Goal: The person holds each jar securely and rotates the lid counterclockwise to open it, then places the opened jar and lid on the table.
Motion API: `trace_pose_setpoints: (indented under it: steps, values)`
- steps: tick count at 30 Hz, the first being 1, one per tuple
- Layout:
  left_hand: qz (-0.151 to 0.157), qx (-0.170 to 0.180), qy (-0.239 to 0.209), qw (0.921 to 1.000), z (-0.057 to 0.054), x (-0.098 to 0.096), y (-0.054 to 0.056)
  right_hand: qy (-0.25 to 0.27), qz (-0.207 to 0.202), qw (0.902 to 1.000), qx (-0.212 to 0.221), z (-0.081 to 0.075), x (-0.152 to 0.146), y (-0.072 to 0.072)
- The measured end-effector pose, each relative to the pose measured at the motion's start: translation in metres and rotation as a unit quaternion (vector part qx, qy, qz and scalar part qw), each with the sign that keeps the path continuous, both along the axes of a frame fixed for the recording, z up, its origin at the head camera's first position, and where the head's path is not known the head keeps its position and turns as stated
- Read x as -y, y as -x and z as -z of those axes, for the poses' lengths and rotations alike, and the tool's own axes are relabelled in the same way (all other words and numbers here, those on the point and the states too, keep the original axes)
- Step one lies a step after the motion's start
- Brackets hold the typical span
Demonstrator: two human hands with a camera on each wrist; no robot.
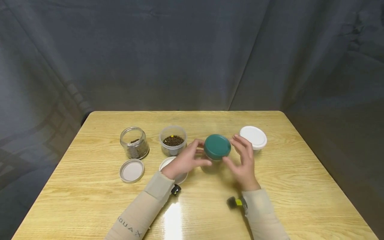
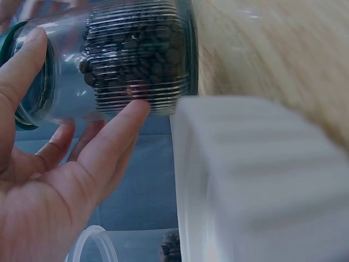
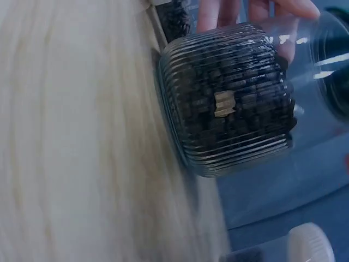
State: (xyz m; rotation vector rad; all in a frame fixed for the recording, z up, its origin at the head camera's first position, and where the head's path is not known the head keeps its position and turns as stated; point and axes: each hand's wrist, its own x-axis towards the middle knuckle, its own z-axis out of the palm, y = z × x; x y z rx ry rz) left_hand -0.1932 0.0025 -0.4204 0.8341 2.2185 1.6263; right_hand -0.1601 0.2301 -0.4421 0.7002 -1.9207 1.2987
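The green-lidded glass jar (image 1: 217, 146) is just right of centre in the head view, upright and ringed by both hands; whether its base touches the tabletop (image 1: 300, 200) is unclear. The left hand (image 1: 187, 158) grasps it from its left side, thumb and fingers spread around the glass. The right hand (image 1: 244, 163) holds it at the lid's right edge, thumb toward the bottom of the frame. Dark pellets (image 3: 245, 109) fill the ribbed lower part, with one pale ridged piece (image 3: 224, 103) among them in the right wrist view.

Left of centre stand an open glass jar (image 1: 138, 150) and, to its right, a clear plastic tub (image 1: 173, 151) of brown pellets. A loose lid (image 1: 132, 171) lies below the open jar; a white lid (image 1: 166, 162) lies partly hidden under the left forearm. Right of the right hand's fingertips is a white-lidded container (image 1: 253, 136). A dark curtain (image 1: 150, 56) fills the upper frame.
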Motion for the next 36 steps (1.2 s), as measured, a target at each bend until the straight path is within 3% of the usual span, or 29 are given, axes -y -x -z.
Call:
trace_pose_setpoints:
  steps: [3,9,36]
  values:
    - [0.001,-0.006,0.001,1.0,0.001,0.0,0.001,-0.049,0.056,0.9938,-0.082,-0.003,0.004,0.001]
    - [-0.001,-0.013,0.005,0.9999,0.002,0.001,0.002,-0.069,0.062,0.9849,-0.146,-0.005,0.008,0.003]
    - [-0.004,-0.012,0.005,0.9999,0.001,-0.001,0.002,-0.072,0.06,0.9829,-0.159,-0.008,0.011,0.001]
